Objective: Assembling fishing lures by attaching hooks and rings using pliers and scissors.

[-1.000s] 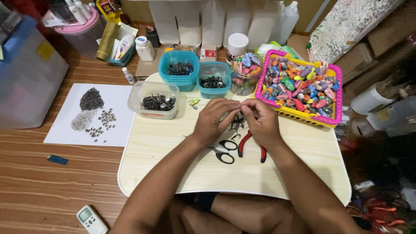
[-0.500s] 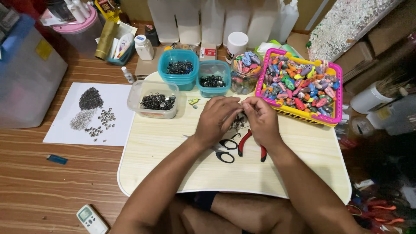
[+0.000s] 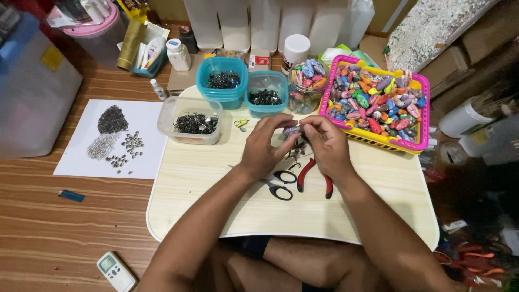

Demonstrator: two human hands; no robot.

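My left hand [image 3: 266, 147] and my right hand [image 3: 325, 145] meet over the pale lap table [image 3: 216, 184], fingertips pinched together on a small greyish charm [image 3: 292, 130] held between them. Small metal rings and hooks [image 3: 298, 151] lie just below the fingers. Black-handled scissors [image 3: 280, 184] and red-handled pliers [image 3: 313, 176] rest on the table under my wrists. A pink basket [image 3: 378, 103] full of colourful small pieces stands to the right of my right hand.
Two teal tubs [image 3: 224, 81] and a clear tub [image 3: 189, 120] of dark metal bits sit at the table's far side, beside a jar of colourful pieces [image 3: 305, 81]. A white paper sheet [image 3: 113, 138] carries small piles. A remote [image 3: 114, 270] lies on the floor.
Both hands stay together over the same spot; only the fingers shift slightly on the small piece.
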